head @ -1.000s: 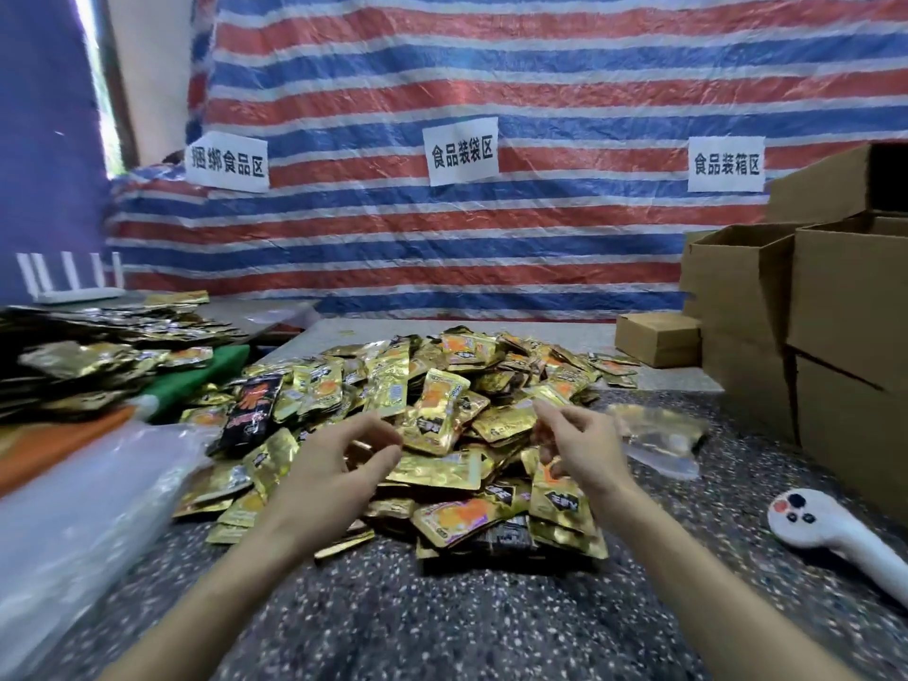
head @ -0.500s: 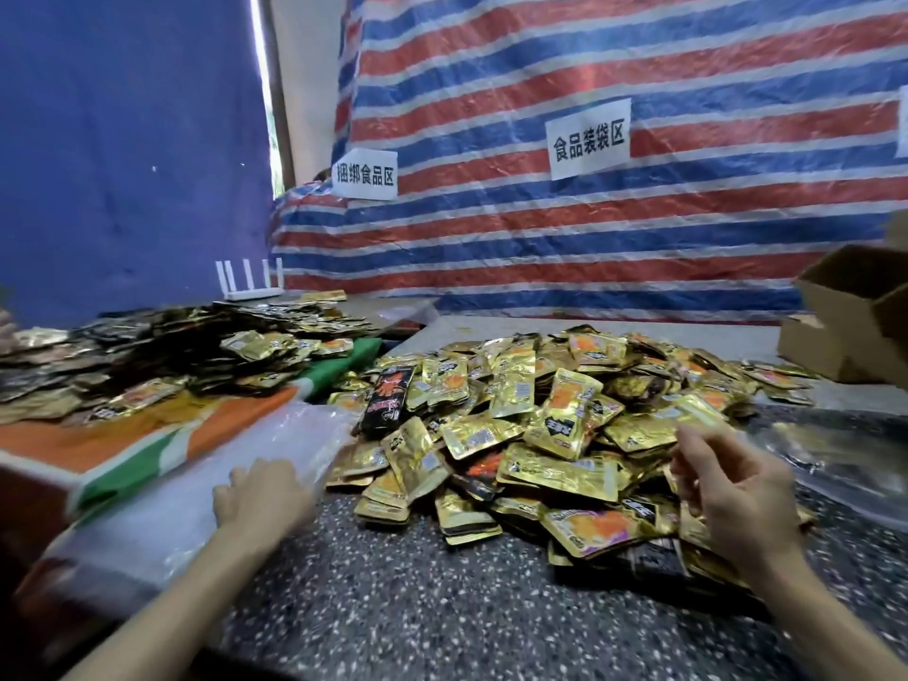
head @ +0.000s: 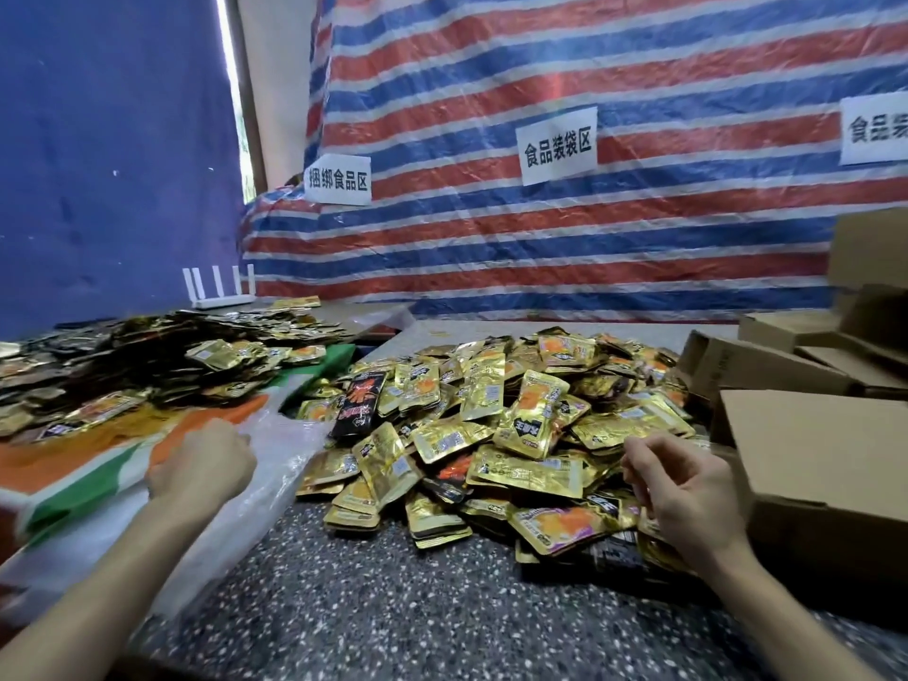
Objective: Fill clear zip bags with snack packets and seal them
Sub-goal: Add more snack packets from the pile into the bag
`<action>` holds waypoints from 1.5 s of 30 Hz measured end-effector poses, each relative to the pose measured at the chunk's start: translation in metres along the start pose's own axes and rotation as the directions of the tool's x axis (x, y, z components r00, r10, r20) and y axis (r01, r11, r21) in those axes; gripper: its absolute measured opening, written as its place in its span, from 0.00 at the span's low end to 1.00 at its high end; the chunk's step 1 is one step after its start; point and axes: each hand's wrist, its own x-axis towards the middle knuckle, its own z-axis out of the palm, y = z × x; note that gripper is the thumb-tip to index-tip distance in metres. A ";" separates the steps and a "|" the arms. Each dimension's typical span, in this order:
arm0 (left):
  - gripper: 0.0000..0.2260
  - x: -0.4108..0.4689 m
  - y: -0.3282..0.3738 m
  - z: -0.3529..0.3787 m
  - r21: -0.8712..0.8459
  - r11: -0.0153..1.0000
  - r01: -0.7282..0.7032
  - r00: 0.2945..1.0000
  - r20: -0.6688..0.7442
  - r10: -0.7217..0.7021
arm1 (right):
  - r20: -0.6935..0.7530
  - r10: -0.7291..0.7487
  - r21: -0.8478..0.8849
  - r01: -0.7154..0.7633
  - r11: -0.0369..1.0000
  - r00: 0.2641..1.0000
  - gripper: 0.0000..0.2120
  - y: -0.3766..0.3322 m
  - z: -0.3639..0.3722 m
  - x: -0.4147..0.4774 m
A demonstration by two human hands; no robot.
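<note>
A big heap of gold snack packets (head: 516, 435) lies on the speckled table (head: 393, 607), with a black packet (head: 358, 400) on its left side. Left of the heap is a floppy stack of clear zip bags (head: 280, 459). My left hand (head: 201, 469) lies on that stack, its fingers curled down into the plastic and gripping it. My right hand (head: 688, 498) hovers over the right front of the heap. Its fingers are loosely spread and hold nothing.
A second, flatter pile of packets (head: 147, 356) sits on an orange, white and green cloth (head: 83, 484) at the left. Open cardboard boxes (head: 825, 464) crowd the right edge beside my right hand. A white router (head: 221, 292) stands at the back, before the striped tarp wall.
My view has swung left. My left hand left the packet heap and went over to the clear bags, closing on them. My right hand stayed over the right side of the heap.
</note>
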 end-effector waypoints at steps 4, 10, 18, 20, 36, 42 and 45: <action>0.10 -0.018 0.030 -0.016 -0.073 0.985 -0.154 0.976 -0.166 0.140 | 0.020 0.044 0.026 -0.044 0.999 0.999 0.13 -0.003 0.000 -0.002; 0.12 -0.078 0.098 -0.024 -0.412 0.694 -0.590 0.804 -0.379 0.459 | 0.023 0.131 0.212 -0.133 0.968 0.991 0.11 -0.007 -0.001 -0.001; 0.15 -0.152 0.170 0.023 -0.408 0.307 -0.860 0.470 -0.397 0.788 | 0.244 0.335 0.491 -0.414 0.767 0.910 0.33 -0.017 -0.020 0.009; 0.19 -0.164 0.176 0.039 -0.341 0.245 -0.907 0.370 -0.372 0.851 | 0.302 0.332 0.495 -0.444 0.747 0.894 0.44 -0.019 -0.026 0.012; 0.35 -0.180 0.165 0.079 -0.244 0.253 -0.936 0.284 -0.101 0.953 | 0.595 0.295 0.203 -0.495 0.845 0.748 0.17 -0.022 -0.046 0.013; 0.27 -0.176 0.164 0.074 -0.294 0.370 -0.881 0.400 -0.047 0.915 | 0.610 0.327 0.263 -0.573 0.776 0.722 0.15 -0.019 -0.054 0.015; 0.20 -0.180 0.165 0.063 -0.424 0.450 -0.786 0.495 0.005 0.869 | 0.543 0.342 0.251 -0.537 0.805 0.767 0.08 -0.019 -0.051 0.015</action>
